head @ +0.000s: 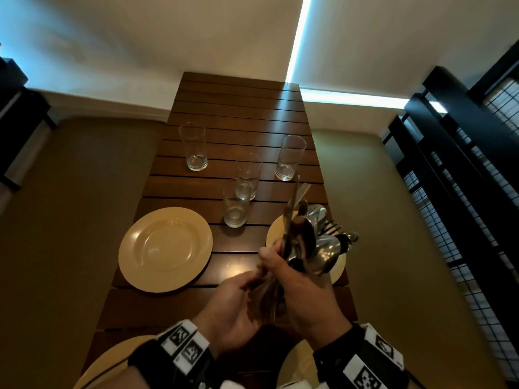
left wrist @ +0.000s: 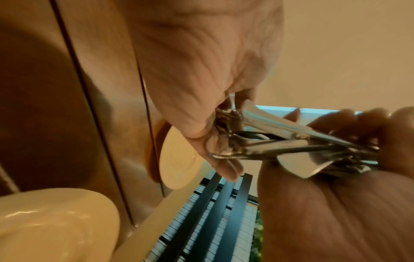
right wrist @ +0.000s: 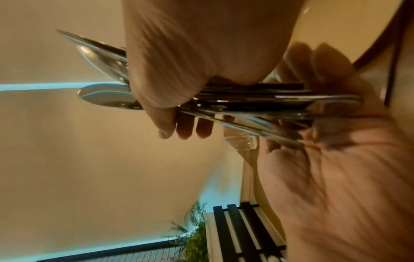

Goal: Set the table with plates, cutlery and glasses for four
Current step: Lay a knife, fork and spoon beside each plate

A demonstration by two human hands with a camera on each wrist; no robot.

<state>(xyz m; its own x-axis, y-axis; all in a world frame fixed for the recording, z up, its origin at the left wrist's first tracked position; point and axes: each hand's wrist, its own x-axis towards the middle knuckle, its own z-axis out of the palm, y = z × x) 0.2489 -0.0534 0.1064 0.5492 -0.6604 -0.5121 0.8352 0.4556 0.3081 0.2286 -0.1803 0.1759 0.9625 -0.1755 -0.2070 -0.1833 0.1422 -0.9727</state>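
A bundle of steel cutlery [head: 309,242] with spoons, forks and a knife is held up over the wooden table [head: 238,108]. My right hand [head: 292,279] grips it just below the spoon bowls [right wrist: 105,94]. My left hand [head: 238,304] curls its fingers around the handle ends [left wrist: 226,141]. Yellow plates lie at the left [head: 165,249], half hidden under the cutlery at the right [head: 338,269], and at both near corners [head: 112,363] [head: 297,366]. Several empty glasses stand mid-table, the nearest [head: 236,203] just ahead of the hands.
Two glasses [head: 248,175] stand close together at the centre, with one at the far left [head: 193,147] and one at the far right [head: 290,157]. Bare slats stretch beyond them to the wall. A black grille [head: 463,206] runs along the right.
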